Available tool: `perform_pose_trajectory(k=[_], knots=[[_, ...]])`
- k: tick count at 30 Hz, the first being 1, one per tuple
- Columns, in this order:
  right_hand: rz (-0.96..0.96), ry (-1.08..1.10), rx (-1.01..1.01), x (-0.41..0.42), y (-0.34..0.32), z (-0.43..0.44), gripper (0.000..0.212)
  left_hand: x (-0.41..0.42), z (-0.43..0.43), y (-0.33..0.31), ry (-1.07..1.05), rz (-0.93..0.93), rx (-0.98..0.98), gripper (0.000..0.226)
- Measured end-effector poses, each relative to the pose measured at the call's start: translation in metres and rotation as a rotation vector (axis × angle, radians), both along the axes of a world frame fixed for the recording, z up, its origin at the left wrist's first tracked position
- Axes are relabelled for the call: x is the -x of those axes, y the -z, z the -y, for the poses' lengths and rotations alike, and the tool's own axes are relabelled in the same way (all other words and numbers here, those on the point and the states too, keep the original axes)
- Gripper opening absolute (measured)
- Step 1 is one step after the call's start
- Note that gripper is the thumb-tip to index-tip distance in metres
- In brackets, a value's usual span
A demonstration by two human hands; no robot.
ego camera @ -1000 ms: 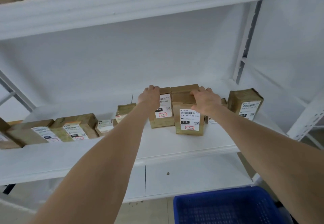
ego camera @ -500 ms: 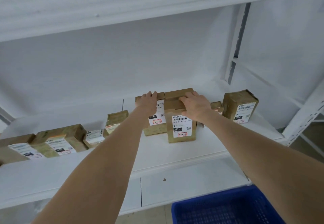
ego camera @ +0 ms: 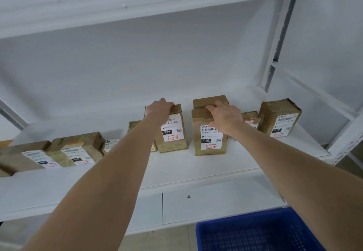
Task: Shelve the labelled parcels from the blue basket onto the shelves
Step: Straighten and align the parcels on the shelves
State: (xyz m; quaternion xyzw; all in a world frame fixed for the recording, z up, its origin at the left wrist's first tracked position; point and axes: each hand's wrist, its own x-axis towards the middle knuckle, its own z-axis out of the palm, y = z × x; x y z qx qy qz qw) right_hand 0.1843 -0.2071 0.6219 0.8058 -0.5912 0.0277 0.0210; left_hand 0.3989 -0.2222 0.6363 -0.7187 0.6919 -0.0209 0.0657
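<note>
Two hands reach the shelf (ego camera: pixel 196 164): left hand (ego camera: pixel 160 108) fingers clasp the left parcel (ego camera: pixel 174 133), right hand (ego camera: pixel 225 118) fingers the right parcel (ego camera: pixel 208 142).

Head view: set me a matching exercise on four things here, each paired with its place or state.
Things:
1 parcel marked 060
2 parcel marked 3-3-7
3 blue basket
4 far-right parcel

Places or states:
A below the shelf, bottom right
B held at its top by the right hand
C untouched at the shelf's right end
D held at its top by the left hand

Pairs: 1-D, 2-B, 3-A, 4-C
</note>
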Motion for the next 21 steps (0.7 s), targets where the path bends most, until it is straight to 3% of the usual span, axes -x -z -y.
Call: perform_pose_trajectory(k=[12,17,19,21], knots=[[0.022,-0.005,0.045,-0.019,0.006,-0.002,0.056,-0.008,-0.006,-0.003,-0.052,0.011,-0.017,0.054],[0.055,-0.029,0.033,-0.022,0.011,-0.004,0.064,-0.002,-0.01,-0.01,-0.02,0.026,-0.064,0.061],[0.047,-0.074,0.058,-0.019,0.011,-0.007,0.068,0.006,-0.011,-0.02,0.033,-0.007,-0.072,0.066],[0.056,-0.109,0.114,-0.013,0.011,-0.009,0.07,0.021,-0.01,-0.036,0.058,-0.101,0.038,0.063]])
